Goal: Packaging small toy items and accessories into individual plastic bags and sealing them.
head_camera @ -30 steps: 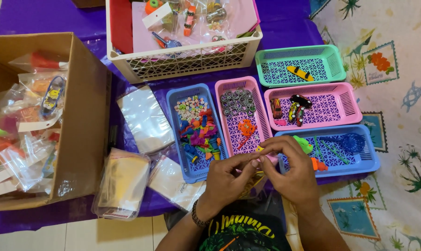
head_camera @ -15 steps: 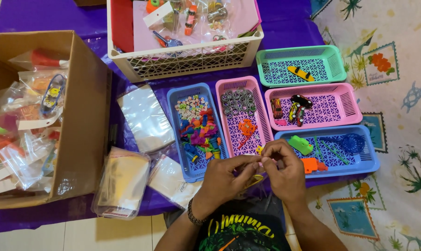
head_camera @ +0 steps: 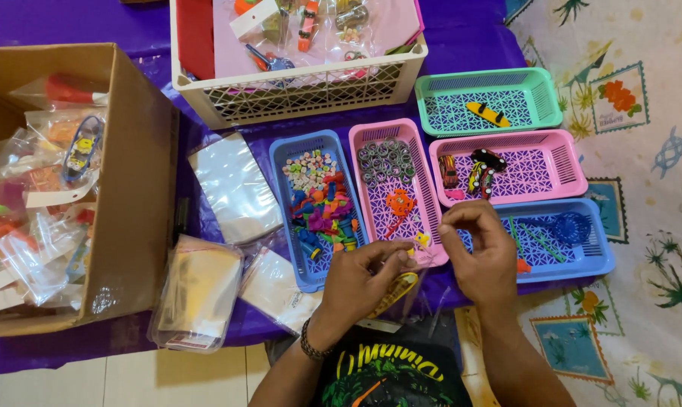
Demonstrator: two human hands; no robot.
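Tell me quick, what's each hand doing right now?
Left hand: closed on a clear bag with a yellow toy inside.
Right hand: fingers pinched; what it holds cannot be told.

The left hand [head_camera: 360, 283] pinched a clear bag [head_camera: 401, 290] holding a yellow toy, right hand [head_camera: 480, 256] just at its three o'clock. Coloured trays [head_camera: 507, 162] lay at twelve, a cardboard box [head_camera: 134, 181] at nine.

**Materials and finishes**

Matt brown corrugated cardboard box [head_camera: 134, 188] at left. Glossy clear plastic bags [head_camera: 235, 188] mid-frame, crinkled, catching light. Smooth moulded plastic lattice trays: blue [head_camera: 281, 151], pink [head_camera: 431, 218], green [head_camera: 541, 87]. Off-white plastic crate [head_camera: 296, 90] at top. Purple tablecloth [head_camera: 469, 34], slight sheen. Printed matt cloth [head_camera: 642, 151] at right.
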